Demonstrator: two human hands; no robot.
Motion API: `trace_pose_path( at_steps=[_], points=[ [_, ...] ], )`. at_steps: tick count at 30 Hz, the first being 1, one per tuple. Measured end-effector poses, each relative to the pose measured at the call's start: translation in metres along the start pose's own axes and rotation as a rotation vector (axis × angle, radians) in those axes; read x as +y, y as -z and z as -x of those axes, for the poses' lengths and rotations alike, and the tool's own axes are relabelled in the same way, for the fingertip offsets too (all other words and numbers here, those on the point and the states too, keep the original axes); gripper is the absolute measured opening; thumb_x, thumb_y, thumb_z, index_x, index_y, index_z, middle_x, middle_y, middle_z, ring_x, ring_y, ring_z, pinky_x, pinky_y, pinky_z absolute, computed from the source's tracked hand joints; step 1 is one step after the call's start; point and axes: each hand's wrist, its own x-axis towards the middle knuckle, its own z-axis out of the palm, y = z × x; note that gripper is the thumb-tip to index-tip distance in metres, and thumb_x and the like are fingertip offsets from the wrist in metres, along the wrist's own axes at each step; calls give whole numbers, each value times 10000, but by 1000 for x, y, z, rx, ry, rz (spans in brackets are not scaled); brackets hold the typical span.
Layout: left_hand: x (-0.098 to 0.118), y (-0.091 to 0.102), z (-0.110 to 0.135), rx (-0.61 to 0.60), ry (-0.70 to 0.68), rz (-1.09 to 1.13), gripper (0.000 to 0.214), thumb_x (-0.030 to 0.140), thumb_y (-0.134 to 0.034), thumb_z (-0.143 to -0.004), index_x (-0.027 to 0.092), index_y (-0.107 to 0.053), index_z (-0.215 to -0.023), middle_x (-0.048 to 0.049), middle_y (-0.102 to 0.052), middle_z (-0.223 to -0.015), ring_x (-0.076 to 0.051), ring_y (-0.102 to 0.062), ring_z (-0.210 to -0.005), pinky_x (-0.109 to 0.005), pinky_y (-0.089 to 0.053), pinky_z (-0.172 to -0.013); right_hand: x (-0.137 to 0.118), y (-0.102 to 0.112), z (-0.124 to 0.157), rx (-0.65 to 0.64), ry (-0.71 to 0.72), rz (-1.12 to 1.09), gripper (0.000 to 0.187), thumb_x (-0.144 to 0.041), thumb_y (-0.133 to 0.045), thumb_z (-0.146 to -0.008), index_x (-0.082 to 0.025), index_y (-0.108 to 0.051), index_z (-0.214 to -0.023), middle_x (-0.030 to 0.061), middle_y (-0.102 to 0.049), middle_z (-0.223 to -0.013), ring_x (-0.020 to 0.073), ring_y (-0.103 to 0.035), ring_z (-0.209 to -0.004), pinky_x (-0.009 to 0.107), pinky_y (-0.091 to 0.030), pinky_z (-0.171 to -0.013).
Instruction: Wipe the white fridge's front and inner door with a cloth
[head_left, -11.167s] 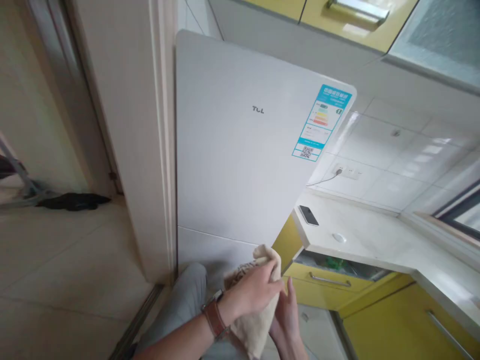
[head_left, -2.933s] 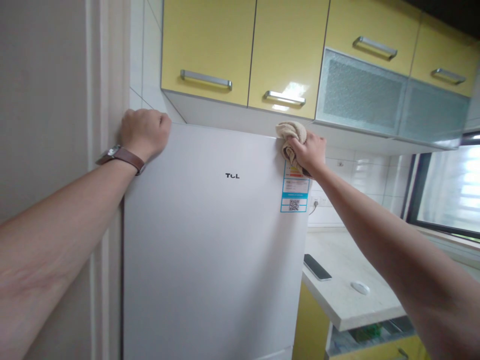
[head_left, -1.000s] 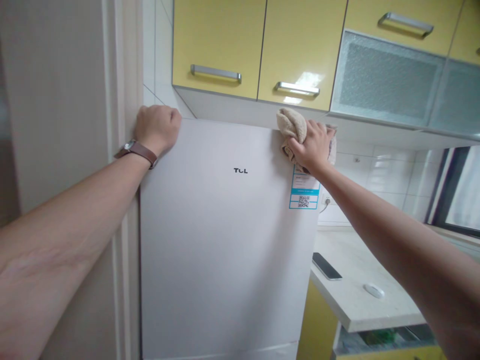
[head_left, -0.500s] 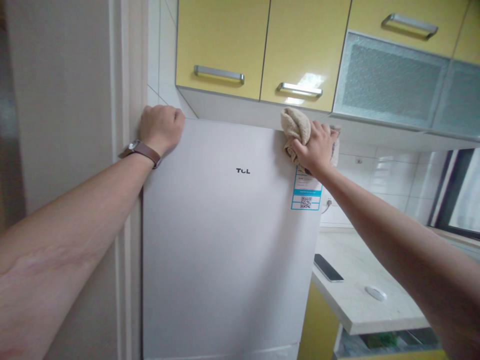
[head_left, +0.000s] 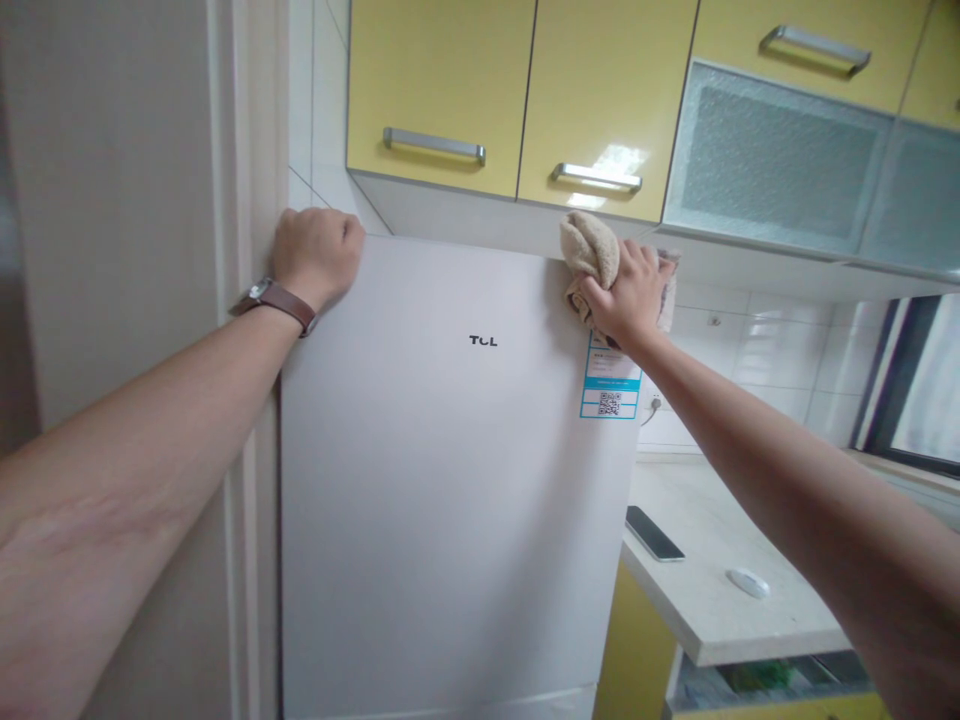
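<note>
A white refrigerator fills the middle of the view, with TCL lettering on its door. My left hand, a watch on its wrist, is closed at the refrigerator's top left corner; its fingertips are hidden behind the edge. At the top right corner, my right hand grips a bunched beige cloth against the door. The cloth bulges above my thumb and shows again past my fingers. Just below it is a blue and white label with a QR code, its upper part covered.
Yellow wall cabinets hang close above the refrigerator, with a frosted glass door to the right. A phone and a white oval object lie on the pale countertop. A door frame stands tight on the left.
The whole view has shifted very slightly. Both hands and the cloth stay at the same spots on the refrigerator.
</note>
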Motion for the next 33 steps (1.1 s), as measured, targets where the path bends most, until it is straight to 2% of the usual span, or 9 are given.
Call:
trace_pose_path(
  at_steps=[15, 20, 33],
  points=[
    [-3, -4, -3, 13, 3, 21, 504, 280, -284, -1017, 65, -736, -1078, -199, -732, -1120, -301, -627, -1132, -475, -361, -1074, 3, -5, 3, 7, 13, 23, 584, -582, -273, -1006, -224, -582, -1349, 166, -604, -1262, 408, -477, -1160, 573, -322, -949],
    [-2, -2, -2, 13, -2, 10, 498, 275, -283, -1014, 72, -737, -1047, -195, -734, -1105, -283, -629, -1097, -451, -371, -1055, 3, -5, 3, 5, 21, 50, 580, -566, -271, -1008, -225, -572, -1366, 169, -595, -1281, 417, -465, -1178, 572, -321, -943],
    [-7, -8, -6, 41, -27, -59, 542, 291, -262, -1005, 53, -747, -1053, -203, -739, -1076, -290, -653, -1057, -446, -419, -1001, -2, 2, 3, -11, -19, 19, 520, -565, -332, -983, -218, -584, -1279, 152, -611, -1223, 383, -487, -1130, 548, -328, -948]
  ],
)
